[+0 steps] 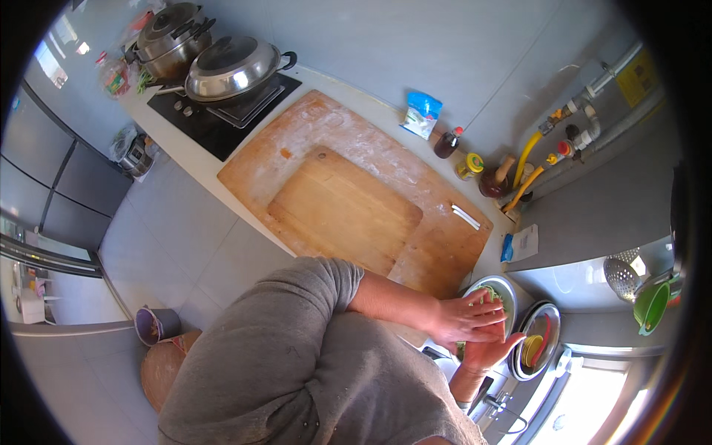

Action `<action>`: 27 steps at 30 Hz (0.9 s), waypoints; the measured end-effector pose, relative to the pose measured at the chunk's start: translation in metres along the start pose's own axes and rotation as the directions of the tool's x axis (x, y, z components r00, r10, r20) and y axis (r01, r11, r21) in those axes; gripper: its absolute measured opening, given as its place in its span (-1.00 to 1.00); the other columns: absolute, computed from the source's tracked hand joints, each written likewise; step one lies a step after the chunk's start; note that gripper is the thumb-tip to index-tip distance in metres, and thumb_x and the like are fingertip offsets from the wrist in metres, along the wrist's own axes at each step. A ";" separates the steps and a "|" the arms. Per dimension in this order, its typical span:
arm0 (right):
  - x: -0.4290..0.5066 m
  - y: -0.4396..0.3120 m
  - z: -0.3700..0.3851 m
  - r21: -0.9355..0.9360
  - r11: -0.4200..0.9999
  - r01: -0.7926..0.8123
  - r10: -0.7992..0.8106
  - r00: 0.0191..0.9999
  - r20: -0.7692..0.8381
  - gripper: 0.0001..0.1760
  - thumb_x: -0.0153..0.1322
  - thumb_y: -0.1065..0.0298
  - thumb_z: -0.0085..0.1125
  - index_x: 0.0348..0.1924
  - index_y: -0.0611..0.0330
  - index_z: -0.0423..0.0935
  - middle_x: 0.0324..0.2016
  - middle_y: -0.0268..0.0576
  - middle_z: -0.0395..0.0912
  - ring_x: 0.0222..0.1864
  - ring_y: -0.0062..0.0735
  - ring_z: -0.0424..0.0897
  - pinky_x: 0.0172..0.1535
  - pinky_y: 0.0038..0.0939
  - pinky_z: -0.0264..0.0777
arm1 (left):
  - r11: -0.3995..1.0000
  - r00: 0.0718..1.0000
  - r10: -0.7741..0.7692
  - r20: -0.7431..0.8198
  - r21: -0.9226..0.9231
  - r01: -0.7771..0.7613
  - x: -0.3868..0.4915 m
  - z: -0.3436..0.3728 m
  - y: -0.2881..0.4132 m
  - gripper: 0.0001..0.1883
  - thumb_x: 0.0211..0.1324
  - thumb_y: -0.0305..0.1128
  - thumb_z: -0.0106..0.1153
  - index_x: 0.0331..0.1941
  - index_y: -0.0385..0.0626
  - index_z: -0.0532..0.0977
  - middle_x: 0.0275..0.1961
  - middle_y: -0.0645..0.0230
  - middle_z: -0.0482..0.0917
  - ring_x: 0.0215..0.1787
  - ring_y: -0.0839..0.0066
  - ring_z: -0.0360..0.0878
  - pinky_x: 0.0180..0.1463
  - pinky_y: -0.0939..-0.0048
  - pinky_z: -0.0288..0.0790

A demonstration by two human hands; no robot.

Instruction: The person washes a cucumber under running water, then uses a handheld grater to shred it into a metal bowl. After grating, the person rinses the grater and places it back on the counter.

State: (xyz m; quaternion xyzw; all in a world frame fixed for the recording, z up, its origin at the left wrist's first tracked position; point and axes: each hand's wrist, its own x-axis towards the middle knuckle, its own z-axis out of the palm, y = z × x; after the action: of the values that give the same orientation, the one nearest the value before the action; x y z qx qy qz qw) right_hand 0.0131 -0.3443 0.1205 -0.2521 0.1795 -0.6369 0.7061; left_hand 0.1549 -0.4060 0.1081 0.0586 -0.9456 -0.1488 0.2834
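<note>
My left hand [467, 321] reaches across from the left, fingers spread, with nothing seen in it. It lies over my right hand [483, 353], whose thumb sticks out to the side; its fingers are partly hidden. Both hands meet above a round bowl [510, 289] of shredded green vegetable [489, 291], which they largely cover. Beside the bowl stands a metal basin [553, 356] with a yellow round item [532, 349] and a curved red item [542, 339] in it. A small wooden cutting board [345, 206] rests on a larger floury wooden board [361, 133].
A lidded wok [236, 69] and a steel pot [169, 47] stand by the black gas hob [222, 128]. Along the wall are a blue-and-white packet [421, 115], a dark bottle [448, 143], a yellow-lidded jar [470, 166] and a mortar [495, 182]. White sticks [466, 217] lie on the large board.
</note>
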 end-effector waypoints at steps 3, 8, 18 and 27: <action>0.010 0.006 0.012 -0.079 0.996 0.038 -0.033 0.997 0.070 0.01 0.35 -0.49 -0.31 0.28 0.31 0.18 0.27 0.13 0.17 0.34 0.09 0.08 0.35 0.13 -0.12 | 0.988 0.999 0.031 -0.041 0.155 -0.025 -0.052 0.015 -0.016 -0.10 -0.07 -0.11 0.31 0.37 0.14 0.06 0.45 -0.02 -0.12 0.51 0.00 -0.28 0.38 -0.34 -0.29; -0.003 -0.050 0.033 -0.173 0.933 0.316 -0.282 0.940 0.192 -0.26 0.46 -0.09 -0.13 0.28 0.37 0.13 0.19 0.20 0.27 0.22 0.08 0.28 0.21 0.07 0.21 | 0.905 0.905 -0.425 0.025 0.004 0.425 -0.160 -0.041 -0.001 -0.32 -0.01 -0.22 0.25 0.21 -0.13 0.23 0.29 -0.11 0.15 0.34 -0.01 0.13 0.22 -0.28 0.12; -0.009 0.063 0.025 -0.298 -0.849 -0.437 -0.523 0.775 0.354 -0.57 0.31 0.07 0.21 -0.17 0.28 0.59 -0.11 0.19 0.55 -0.05 0.18 0.50 0.17 -0.21 0.27 | 0.015 0.016 -0.998 0.066 -0.015 1.000 -0.492 -0.155 0.129 -0.44 0.11 -0.19 0.15 0.12 -0.26 0.30 0.07 -0.13 0.38 0.02 -0.06 0.44 0.04 0.05 0.37; 0.123 0.289 0.223 -0.744 -0.669 -0.004 -0.168 0.975 0.145 -0.46 0.35 0.08 0.16 0.02 0.37 0.46 -0.06 0.23 0.52 0.07 0.18 0.45 0.11 -0.10 0.33 | -0.177 -0.138 -0.937 -0.321 0.095 0.980 -0.674 -0.214 0.246 -0.52 0.08 -0.20 0.19 0.02 -0.24 0.37 -0.25 0.05 0.49 -0.28 0.02 0.53 -0.21 0.07 0.43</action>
State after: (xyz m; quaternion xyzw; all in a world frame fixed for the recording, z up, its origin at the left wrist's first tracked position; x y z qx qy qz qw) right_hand 0.3900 -0.4200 0.1402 -0.7309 0.6587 -0.1780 -0.0165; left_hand 0.8281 -0.0940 0.0060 0.8021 -0.5626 -0.1567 0.1247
